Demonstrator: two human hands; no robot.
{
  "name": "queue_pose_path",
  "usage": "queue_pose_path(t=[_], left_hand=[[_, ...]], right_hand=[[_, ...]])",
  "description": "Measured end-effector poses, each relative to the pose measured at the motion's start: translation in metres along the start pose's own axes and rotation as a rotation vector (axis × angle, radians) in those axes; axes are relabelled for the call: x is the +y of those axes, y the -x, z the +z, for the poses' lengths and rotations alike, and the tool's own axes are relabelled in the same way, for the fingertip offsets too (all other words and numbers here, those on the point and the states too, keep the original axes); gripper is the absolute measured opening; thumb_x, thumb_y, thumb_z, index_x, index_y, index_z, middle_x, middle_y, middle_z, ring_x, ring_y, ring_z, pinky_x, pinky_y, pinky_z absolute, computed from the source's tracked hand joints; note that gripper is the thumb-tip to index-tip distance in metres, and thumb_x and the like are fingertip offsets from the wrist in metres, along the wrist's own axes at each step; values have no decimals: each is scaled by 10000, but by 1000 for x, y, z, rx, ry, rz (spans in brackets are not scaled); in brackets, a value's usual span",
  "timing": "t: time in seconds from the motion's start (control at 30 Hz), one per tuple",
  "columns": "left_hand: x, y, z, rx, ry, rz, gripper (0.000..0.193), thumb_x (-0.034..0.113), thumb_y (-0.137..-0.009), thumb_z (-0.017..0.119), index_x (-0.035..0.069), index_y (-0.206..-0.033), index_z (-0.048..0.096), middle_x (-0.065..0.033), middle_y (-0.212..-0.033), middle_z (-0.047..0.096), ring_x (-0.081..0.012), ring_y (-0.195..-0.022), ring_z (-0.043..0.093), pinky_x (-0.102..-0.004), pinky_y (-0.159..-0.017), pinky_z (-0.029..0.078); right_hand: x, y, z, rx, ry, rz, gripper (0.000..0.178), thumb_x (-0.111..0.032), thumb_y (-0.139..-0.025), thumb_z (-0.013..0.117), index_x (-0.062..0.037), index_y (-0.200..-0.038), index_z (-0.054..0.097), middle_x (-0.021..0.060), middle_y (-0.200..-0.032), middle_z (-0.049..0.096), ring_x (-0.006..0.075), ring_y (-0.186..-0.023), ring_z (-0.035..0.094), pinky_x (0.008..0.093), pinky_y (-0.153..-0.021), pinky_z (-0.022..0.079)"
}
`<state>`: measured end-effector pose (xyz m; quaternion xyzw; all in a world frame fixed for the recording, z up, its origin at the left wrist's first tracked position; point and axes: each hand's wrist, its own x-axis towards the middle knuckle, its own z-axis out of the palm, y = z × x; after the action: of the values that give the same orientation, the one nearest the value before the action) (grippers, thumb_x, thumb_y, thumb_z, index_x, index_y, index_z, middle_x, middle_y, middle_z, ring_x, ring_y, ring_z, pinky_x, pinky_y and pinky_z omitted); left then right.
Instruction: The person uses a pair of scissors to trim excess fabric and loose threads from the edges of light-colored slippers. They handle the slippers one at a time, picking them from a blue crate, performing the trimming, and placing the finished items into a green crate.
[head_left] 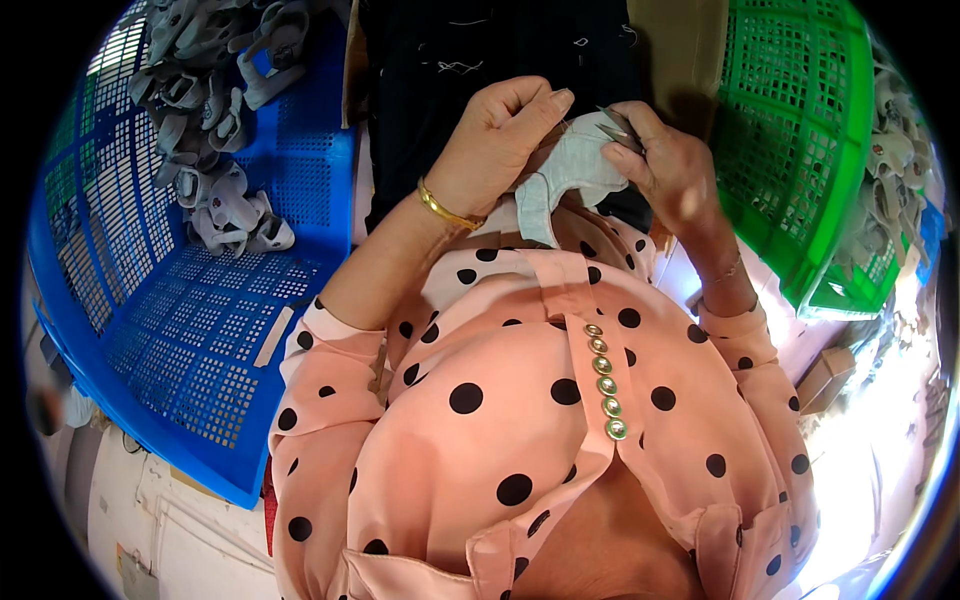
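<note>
A pale grey-white sewn fabric piece [580,165], curved like a shoe upper, is held over my lap between both hands. My left hand [505,135] is closed at its left end, thumb pressed against the bent forefinger. A fine thread seems to run from these fingertips toward the fabric, too thin to be sure. My right hand [675,165] grips small metal thread snips [614,128], whose pointed blades lie by the fabric's upper right edge. How the lower fingers of my right hand sit is partly hidden.
At the left a blue plastic basket [200,330] holds a pile of similar grey pieces [225,205]. A green basket [800,130] stands at the right, with more pieces [895,150] beyond it. Loose thread ends [460,67] lie on dark cloth ahead.
</note>
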<state>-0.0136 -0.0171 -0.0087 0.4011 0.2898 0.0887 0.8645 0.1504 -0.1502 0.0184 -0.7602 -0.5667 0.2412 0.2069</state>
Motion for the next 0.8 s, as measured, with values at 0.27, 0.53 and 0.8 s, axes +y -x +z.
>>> queue_pose_path(t=[0.27,0.53,0.8], left_hand=[[-2,5,9,12,12,53,363,255,-974,587,137,-651,472,84,-594,401,4,-529,305,-177,-462,242],[-9,7,9,-2,-75,147,347,215,-986,560,93,-671,483,79,-545,402,3,-467,328,-190,-400,250],[18,38,-39,332,-1002,748,178,179,-863,673,98,-1021,674,-60,-964,614,-216,-949,529,-331,-882,386]], right_hand=[[-33,-10,-36,-47,427,-144,452,-470,-887,604,-60,-703,550,111,-469,494,312,-446,533,371,-413,393],[-42,-21,-35,-80,645,-368,429,-452,-892,595,-83,-676,556,98,-455,483,287,-437,534,340,-399,372],[-36,-20,-20,-28,702,-295,454,-487,-877,599,-94,-659,532,93,-465,496,252,-437,551,318,-383,368]])
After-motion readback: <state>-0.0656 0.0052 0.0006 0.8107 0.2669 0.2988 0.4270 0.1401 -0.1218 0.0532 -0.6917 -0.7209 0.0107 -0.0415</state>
